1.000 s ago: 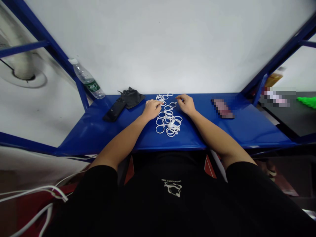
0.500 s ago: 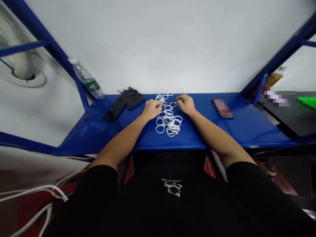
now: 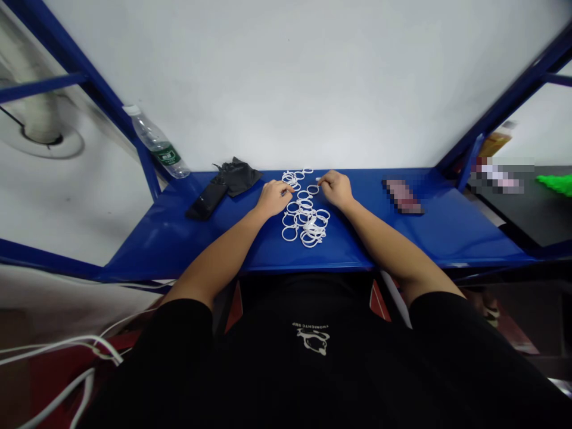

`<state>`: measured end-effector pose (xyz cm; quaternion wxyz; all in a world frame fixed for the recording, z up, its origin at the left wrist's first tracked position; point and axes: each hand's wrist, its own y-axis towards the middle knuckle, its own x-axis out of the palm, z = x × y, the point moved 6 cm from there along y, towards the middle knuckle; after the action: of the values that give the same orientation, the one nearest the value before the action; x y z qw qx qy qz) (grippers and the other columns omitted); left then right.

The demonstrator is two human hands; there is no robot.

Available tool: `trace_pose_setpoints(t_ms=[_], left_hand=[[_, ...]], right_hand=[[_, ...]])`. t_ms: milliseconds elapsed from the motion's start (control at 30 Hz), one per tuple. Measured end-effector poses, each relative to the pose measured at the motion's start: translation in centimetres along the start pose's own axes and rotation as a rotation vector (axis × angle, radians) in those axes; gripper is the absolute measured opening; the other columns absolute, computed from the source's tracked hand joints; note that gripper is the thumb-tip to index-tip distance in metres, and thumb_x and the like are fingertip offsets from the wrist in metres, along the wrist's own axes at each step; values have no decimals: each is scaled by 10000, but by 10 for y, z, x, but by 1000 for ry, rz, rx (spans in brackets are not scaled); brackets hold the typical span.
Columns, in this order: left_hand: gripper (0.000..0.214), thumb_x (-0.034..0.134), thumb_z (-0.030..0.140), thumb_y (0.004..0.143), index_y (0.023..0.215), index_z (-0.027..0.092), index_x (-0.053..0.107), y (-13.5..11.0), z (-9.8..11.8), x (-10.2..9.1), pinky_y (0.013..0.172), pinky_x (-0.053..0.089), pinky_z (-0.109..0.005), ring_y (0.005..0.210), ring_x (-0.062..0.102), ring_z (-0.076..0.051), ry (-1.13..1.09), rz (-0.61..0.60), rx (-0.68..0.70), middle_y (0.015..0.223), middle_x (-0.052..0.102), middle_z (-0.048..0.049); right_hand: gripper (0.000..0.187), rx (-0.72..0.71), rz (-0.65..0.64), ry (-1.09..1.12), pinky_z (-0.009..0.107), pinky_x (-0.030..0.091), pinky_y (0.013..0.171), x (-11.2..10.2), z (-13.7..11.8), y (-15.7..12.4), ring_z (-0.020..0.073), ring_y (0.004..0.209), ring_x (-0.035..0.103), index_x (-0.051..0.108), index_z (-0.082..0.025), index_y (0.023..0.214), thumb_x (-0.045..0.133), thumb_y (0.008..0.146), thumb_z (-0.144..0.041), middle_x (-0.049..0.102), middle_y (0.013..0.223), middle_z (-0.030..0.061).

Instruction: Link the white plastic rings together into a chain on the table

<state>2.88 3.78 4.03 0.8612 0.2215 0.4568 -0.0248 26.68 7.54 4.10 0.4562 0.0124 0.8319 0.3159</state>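
Left hand point(image 3: 273, 198) narrow and curled, fingertips at the white plastic rings point(image 3: 304, 217); right hand point(image 3: 336, 188) narrow too, any hold on a ring impossible to tell; rings heaped mid-frame on the blue metal table point(image 3: 429, 238); black phone point(image 3: 207, 199) and black cloth point(image 3: 236, 177) just left of them.

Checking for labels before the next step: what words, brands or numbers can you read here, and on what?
Nothing can be read for certain.
Plastic water bottle, green label: white lettering, too small to read.
Black T-shirt, print: small upside-down line, too blurred to read.
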Motion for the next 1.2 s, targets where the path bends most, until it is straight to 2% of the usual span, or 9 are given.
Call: trace_pose_setpoints(t_ms=[67,233,333,400,567,700,800,1000,1200], left_hand=[[327,618,153,954,1065,249,910,0,-1,1,1119,547,-468,1131,732,-300,-2,-4,1,1138,877,-59],[354,604,157,966,1104,241,919,1,-2,2,1136,546,-461,1146,724,-304,11,-15,-7,1182,873,-68],[369,601,162,972,1141,244,919,0,-2,3,1140,549,-455,1152,717,-304,1,-29,-7,1197,868,-69],[379,605,161,971,1173,243,917,0,-2,3,1140,551,-450,1156,715,-303,-7,-41,-1,1206,865,-70],[396,585,155,991,1200,232,912,-1,2,4,1153,543,-453,1148,715,-292,-30,-55,28,1199,861,-75],[391,584,144,996,1182,229,917,-1,2,7,1140,552,-451,1125,719,-285,-38,-80,50,1179,863,-75],[397,582,128,986,1169,218,923,0,2,8,1146,553,-454,1133,724,-284,-37,-85,53,1175,865,-83],[418,550,116,962,1016,268,936,1,3,10,1178,562,-468,1136,740,-276,-37,-110,83,1136,880,-43],[431,529,106,939,923,265,929,2,4,12,1186,577,-468,1127,768,-270,-57,-125,159,1074,886,-37]], right_hand=[[337,-58,-16,38,420,604,981,0,-8,-4,306,1036,803,871,-204,963,536,928,-182,871,1079,127],[556,-204,-151,191,366,617,880,-1,-37,-21,243,878,795,800,-202,1419,547,925,-244,896,1166,85],[503,-284,-219,204,353,610,873,-2,-52,-27,234,896,799,815,-231,1396,548,983,-339,901,1172,71],[465,-282,-180,183,363,611,901,-4,-54,-27,247,946,808,840,-227,1336,529,1033,-393,896,1141,81],[389,-127,-94,94,437,623,1026,2,-24,-12,294,1047,805,869,-213,1230,545,1046,-325,881,1177,114],[442,14,-84,25,507,625,1115,11,13,-2,341,1208,778,852,-198,1319,571,978,-208,856,1318,136],[486,86,-125,-37,553,624,1150,18,29,0,374,1284,760,848,-195,1373,585,965,-169,819,1417,157],[499,93,-254,-109,576,639,1149,31,28,-3,396,1329,755,841,-249,1434,618,996,-162,774,1518,150],[315,39,-269,-112,474,648,1082,28,25,-1,333,1199,779,898,-261,1227,677,1005,-233,848,1317,119]])
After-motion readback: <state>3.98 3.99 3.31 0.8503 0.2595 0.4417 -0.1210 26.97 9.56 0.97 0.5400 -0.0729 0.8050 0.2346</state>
